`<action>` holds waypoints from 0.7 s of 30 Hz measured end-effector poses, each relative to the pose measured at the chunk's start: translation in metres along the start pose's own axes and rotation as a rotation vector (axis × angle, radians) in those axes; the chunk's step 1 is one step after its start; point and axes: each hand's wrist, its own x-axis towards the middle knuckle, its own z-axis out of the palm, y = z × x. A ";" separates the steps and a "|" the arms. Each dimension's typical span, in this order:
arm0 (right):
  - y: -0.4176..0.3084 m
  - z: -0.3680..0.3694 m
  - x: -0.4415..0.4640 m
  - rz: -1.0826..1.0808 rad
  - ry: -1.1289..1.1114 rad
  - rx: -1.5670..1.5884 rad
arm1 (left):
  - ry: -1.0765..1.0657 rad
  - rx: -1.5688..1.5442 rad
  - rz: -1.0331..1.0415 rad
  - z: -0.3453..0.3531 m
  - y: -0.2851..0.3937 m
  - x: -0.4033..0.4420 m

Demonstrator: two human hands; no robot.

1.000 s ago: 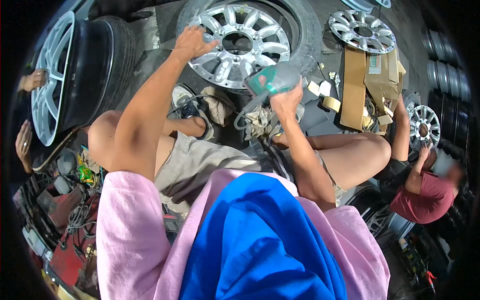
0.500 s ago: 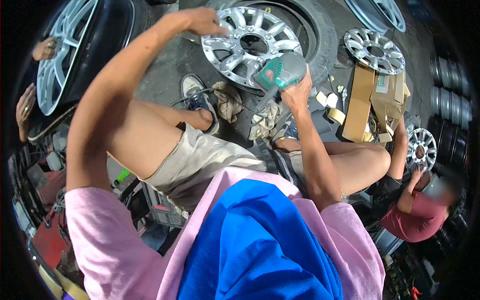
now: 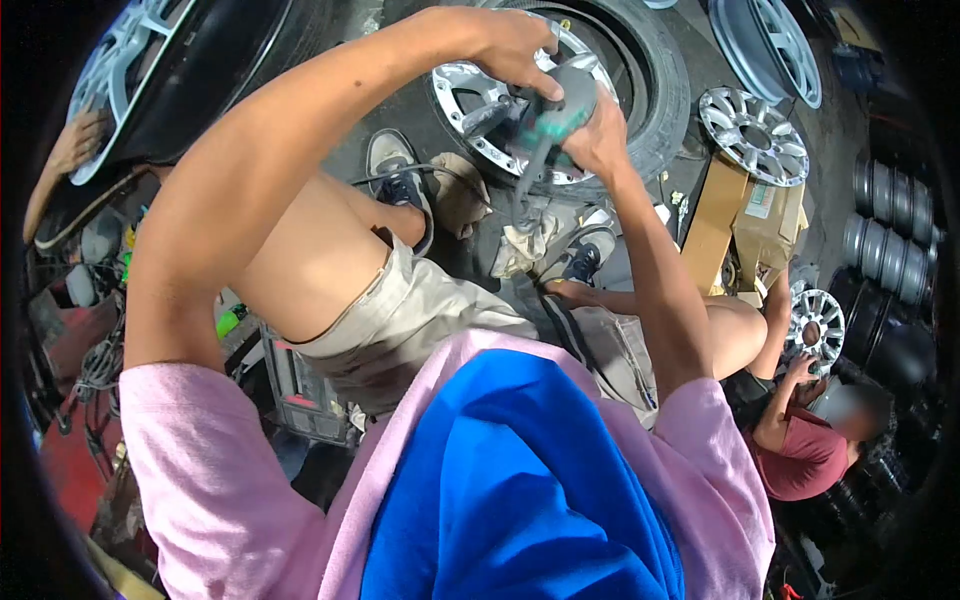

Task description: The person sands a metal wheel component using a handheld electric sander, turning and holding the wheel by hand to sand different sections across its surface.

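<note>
My right hand (image 3: 600,135) grips a green and grey power sander (image 3: 562,118), tilted over an alloy wheel face (image 3: 455,90). A cord and a dark stub stick out from the tool; its body is partly blurred. My left hand (image 3: 515,50) is over the wheel's upper part, its thumb spread from its index finger and at the sander's edge. The other left fingers are partly hidden. Beneath the wheel face lies a large black tyre (image 3: 665,120).
Another alloy wheel face (image 3: 755,135) rests on a cardboard box (image 3: 715,215) at right. A co-worker in a red shirt (image 3: 805,455) handles a wheel (image 3: 815,330). Another person's hand (image 3: 78,140) touches a rim at far left. Cloths (image 3: 525,245) lie between my feet.
My left hand has moved right from the wheel face's left side to the sander. My right hand has raised the sander slightly and turned it. The view has shifted a little.
</note>
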 end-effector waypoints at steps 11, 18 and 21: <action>0.007 0.013 0.046 -0.315 -0.057 -0.416 | 0.177 -0.057 0.064 0.033 0.002 0.022; -0.037 -0.008 0.000 -0.245 -0.208 -0.286 | -0.147 -0.155 -0.081 0.022 0.035 -0.006; -0.028 0.004 0.010 -0.245 -0.136 -0.377 | 0.040 -0.138 0.023 0.023 0.024 -0.008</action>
